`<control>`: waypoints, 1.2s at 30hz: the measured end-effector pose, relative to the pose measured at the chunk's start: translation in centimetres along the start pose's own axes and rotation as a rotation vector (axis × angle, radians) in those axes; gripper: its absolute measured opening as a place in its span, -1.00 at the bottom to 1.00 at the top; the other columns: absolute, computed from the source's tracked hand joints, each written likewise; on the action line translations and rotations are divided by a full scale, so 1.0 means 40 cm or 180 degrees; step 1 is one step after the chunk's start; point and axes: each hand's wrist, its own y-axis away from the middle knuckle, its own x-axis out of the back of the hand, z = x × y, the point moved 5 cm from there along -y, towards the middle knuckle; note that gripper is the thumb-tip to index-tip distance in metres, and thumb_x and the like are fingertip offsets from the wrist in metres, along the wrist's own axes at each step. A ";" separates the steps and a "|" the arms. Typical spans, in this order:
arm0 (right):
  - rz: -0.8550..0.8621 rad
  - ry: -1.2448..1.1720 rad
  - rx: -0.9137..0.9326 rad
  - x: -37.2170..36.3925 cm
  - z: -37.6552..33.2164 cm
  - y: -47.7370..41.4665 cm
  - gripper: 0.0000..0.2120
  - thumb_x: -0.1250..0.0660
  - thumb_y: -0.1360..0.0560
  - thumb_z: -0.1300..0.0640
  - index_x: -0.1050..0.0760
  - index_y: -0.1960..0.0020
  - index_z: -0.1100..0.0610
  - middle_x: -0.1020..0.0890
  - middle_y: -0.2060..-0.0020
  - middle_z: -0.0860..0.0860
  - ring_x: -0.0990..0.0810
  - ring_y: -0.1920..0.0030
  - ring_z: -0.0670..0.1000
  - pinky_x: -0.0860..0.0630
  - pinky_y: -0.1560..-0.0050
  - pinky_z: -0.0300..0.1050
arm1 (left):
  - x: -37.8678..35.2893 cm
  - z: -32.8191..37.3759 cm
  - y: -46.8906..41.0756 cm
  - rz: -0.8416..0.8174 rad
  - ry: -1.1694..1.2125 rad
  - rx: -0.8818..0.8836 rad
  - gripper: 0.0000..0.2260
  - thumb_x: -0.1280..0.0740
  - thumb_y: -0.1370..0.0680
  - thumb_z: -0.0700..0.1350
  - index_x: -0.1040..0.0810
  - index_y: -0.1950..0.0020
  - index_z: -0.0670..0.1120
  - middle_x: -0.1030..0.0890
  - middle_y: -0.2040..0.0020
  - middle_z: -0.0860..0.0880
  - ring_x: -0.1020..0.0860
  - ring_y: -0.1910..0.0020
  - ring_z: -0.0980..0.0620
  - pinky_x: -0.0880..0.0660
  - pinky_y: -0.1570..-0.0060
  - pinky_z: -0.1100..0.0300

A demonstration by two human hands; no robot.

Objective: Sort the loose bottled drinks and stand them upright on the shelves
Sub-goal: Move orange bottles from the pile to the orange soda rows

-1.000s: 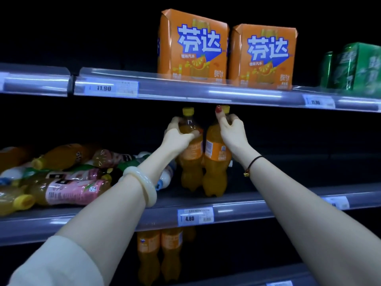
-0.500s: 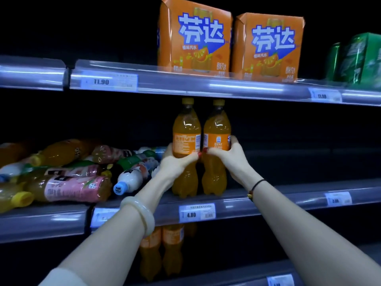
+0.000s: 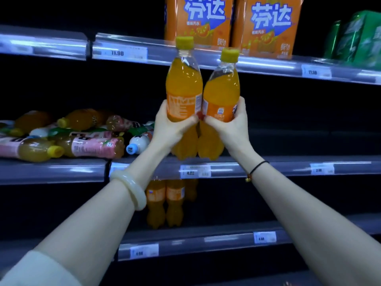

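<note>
Orange bottles (image 3: 184,87) in left hand (image 3: 170,131), right hand (image 3: 232,129)

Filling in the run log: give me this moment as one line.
left hand: grips left orange bottle | right hand: grips right orange bottle, tilted | pair: touching | pile of loose bottles: lying on middle shelf

Having slid from the necks down to the labels, the left hand (image 3: 171,129) and right hand (image 3: 231,124) are bringing the left orange bottle (image 3: 183,85) and right orange bottle (image 3: 222,91) up and nearer. Their caps are now overlapping the upper shelf edge (image 3: 268,65), and the right bottle is tipping.
</note>
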 end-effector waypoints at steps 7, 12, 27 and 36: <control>-0.0504 -0.0012 -0.0910 -0.009 0.109 0.257 -0.39 -0.53 -0.32 0.26 -0.29 -0.24 0.06 -0.53 -0.03 -0.09 -0.56 0.02 -0.17 -0.54 0.15 -0.39 | 0.064 -0.138 0.231 -0.0242 0.0046 0.0696 -0.39 -0.60 -0.20 0.02 -0.49 -0.19 -0.02 -0.63 -0.08 -0.01 -0.62 -0.06 0.04 -0.56 -0.09 0.06; -0.0517 -0.0146 -0.1530 -0.041 0.260 0.436 -0.35 -0.54 -0.28 0.32 -0.29 -0.23 0.04 -0.54 0.01 -0.08 -0.58 0.02 -0.12 -0.52 0.10 -0.26 | 0.110 -0.314 0.382 -0.0247 -0.0106 0.1181 -0.40 -0.60 -0.26 -0.11 -0.45 -0.23 -0.03 -0.62 -0.09 -0.03 -0.60 -0.09 -0.02 -0.56 -0.08 0.06; -0.0380 0.0188 -0.2223 -0.040 0.597 0.471 -0.27 -0.57 -0.28 0.22 -0.27 -0.33 0.02 -0.51 -0.16 0.01 -0.52 -0.15 0.06 -0.47 -0.07 -0.01 | 0.295 -0.622 0.376 0.0318 -0.0814 0.2102 -0.33 -0.57 -0.25 -0.27 -0.36 -0.28 -0.06 -0.53 -0.14 -0.11 -0.53 -0.12 -0.12 -0.48 -0.14 -0.10; -0.0621 0.0651 -0.1996 -0.068 0.622 0.431 -0.24 -0.59 -0.26 0.17 -0.25 -0.31 -0.02 -0.47 -0.17 -0.03 -0.48 -0.14 0.01 -0.48 -0.06 -0.06 | 0.266 -0.636 0.324 -0.0094 -0.0947 0.2110 -0.30 -0.56 -0.24 -0.33 -0.37 -0.29 -0.05 -0.52 -0.10 -0.05 -0.50 -0.08 -0.05 -0.45 -0.03 0.07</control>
